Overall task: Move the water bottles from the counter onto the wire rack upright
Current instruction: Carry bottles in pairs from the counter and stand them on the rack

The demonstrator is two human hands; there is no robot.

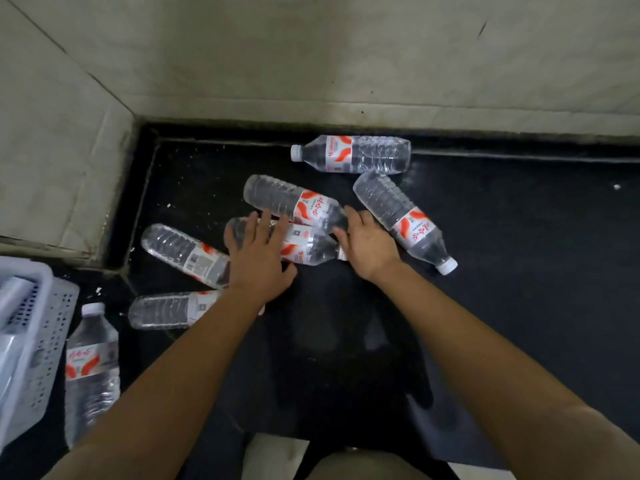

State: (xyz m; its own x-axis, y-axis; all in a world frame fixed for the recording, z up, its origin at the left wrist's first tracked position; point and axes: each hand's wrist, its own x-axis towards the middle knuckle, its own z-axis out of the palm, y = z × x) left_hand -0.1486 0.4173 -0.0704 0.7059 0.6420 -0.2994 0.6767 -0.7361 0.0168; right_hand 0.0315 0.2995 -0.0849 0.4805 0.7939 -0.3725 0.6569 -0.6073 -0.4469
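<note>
On the black worktop [519, 271], six bottles lie flat around 12 o'clock; the left hand [258, 258] and right hand [369, 245], fingers spread, cover the middle bottle [304, 249]. Loose neighbours could roll if nudged.

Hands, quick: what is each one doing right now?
Left hand: open, fingers spread over a lying bottle, not gripping.
Right hand: open, resting at that bottle's cap end, holding nothing.

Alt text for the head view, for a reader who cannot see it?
Two bare hands, left hand and right hand, reach onto a bottle lying among five other fallen water bottles on a black counter; a seventh bottle stands beside a white basket.
</note>
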